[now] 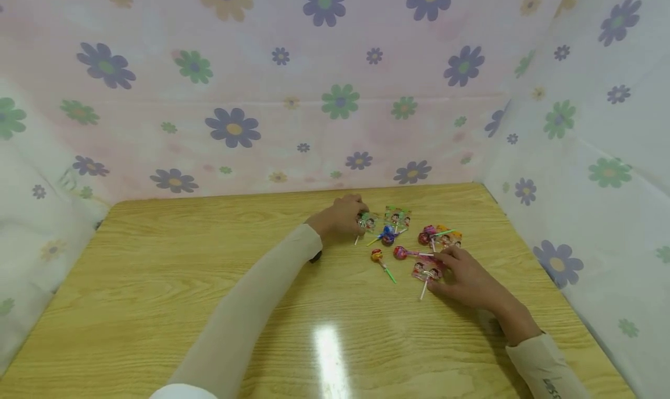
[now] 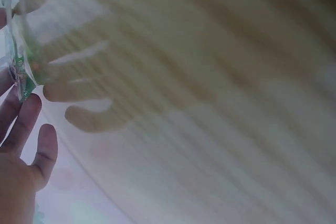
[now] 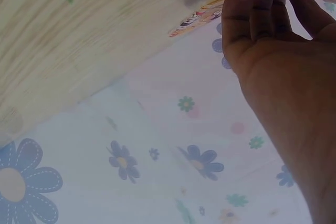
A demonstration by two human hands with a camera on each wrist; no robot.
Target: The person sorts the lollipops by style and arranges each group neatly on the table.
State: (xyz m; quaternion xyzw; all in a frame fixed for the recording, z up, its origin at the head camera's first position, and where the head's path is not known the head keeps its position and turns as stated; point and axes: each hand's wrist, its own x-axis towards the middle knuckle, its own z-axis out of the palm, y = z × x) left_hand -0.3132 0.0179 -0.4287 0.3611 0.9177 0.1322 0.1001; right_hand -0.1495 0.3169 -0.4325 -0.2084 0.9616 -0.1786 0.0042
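In the head view my left hand (image 1: 342,216) is at the back of the table, fingers and thumb pinching the edge of a lollipop in a green clear wrapper (image 1: 369,221). The left wrist view shows the fingers (image 2: 27,116) against that wrapper. My right hand (image 1: 468,280) pinches a lollipop in a pink wrapper (image 1: 428,268), its white stick pointing toward me. Curled fingers show in the right wrist view, the fingertips partly cut off. Between the hands lie a blue lollipop (image 1: 388,236), a yellow-red lollipop (image 1: 377,256) and a pink-red lollipop (image 1: 400,253).
Another green-wrapped lollipop (image 1: 398,217) lies right of the left hand. Beyond the right hand, a dark red and purple lollipop (image 1: 426,234) lies against an orange-wrapped one (image 1: 451,238). Flowered cloth (image 1: 314,131) rises behind the wooden table (image 1: 209,253) and at its sides.
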